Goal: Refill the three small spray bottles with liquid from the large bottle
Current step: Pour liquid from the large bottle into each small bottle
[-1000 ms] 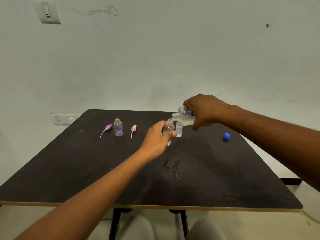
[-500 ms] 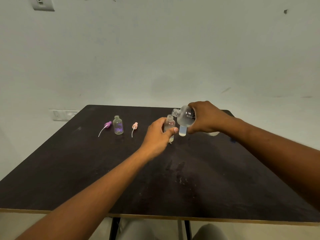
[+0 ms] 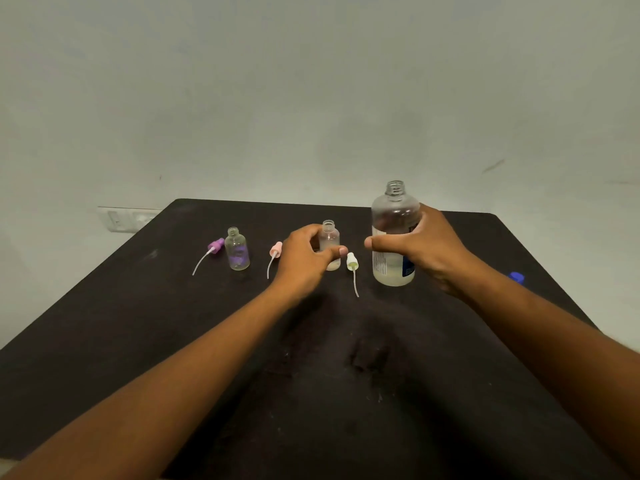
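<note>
My right hand (image 3: 431, 249) grips the large clear bottle (image 3: 393, 220), which stands upright and uncapped on the dark table (image 3: 138, 323) with some liquid at its bottom. My left hand (image 3: 303, 259) holds a small open bottle (image 3: 330, 239) standing beside it. A second small bottle (image 3: 237, 249) with a purple label stands open to the left. Three loose spray heads lie on the table: purple (image 3: 214, 245), pink (image 3: 276, 250) and pale yellow-white (image 3: 352, 262). I see only two small bottles.
A blue cap (image 3: 517, 277) lies at the right, behind my right forearm. Wet marks (image 3: 367, 358) show on the table in front of me. A wall socket plate (image 3: 124, 220) sits beyond the table's far left corner.
My right hand has turned the large bottle from tilted over the small bottle to upright and set it on the table. My left hand stays on the small bottle.
</note>
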Demonstrator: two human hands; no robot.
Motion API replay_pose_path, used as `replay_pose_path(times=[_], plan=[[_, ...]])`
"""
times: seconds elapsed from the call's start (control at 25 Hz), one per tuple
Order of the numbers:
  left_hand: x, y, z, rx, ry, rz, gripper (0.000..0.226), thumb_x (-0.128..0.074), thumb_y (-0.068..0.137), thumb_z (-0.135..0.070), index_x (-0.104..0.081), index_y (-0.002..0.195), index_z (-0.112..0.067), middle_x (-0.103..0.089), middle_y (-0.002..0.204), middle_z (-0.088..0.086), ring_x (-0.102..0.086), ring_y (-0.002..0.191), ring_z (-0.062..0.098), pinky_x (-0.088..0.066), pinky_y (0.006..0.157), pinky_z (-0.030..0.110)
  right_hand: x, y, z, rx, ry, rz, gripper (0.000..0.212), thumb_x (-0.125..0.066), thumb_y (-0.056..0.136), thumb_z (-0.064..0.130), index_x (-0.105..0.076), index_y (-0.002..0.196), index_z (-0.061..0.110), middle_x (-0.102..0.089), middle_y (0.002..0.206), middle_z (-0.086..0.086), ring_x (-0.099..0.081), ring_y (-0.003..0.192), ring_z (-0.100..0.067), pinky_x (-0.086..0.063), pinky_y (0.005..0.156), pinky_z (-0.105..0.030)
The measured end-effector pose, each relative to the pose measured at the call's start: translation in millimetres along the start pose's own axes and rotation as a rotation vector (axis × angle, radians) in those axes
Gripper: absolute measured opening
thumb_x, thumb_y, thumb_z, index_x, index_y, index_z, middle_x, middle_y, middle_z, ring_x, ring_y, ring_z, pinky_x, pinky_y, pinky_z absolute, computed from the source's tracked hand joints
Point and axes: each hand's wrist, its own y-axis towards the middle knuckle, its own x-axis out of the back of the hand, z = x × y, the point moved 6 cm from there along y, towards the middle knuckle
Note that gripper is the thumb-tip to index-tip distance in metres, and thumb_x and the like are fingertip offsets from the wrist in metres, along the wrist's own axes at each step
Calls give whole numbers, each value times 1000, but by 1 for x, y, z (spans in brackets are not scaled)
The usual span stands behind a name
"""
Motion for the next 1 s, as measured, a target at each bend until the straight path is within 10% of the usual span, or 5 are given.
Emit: replay_pose_path(times=[0.36, 1.0], plan=[[-2, 31, 52, 66, 99, -58, 29, -86, 79, -30, -70, 101, -21, -70, 96, -8, -66, 91, 9, -58, 87, 38, -2, 14, -18, 54, 173, -85, 50, -91, 73, 17, -68, 118, 20, -76, 106, 4, -73, 100, -11, -60, 90, -34], [44, -27, 36, 31, 46, -84, 76, -89, 75, -25, -51, 140, -18, -59, 124, -2, -57, 114, 12, -46, 98, 24, -11, -36, 21, 76, 177, -60, 40, -90, 72, 12, -71, 105, 23, -78, 96, 2, -75, 91, -13, -59, 85, -32]])
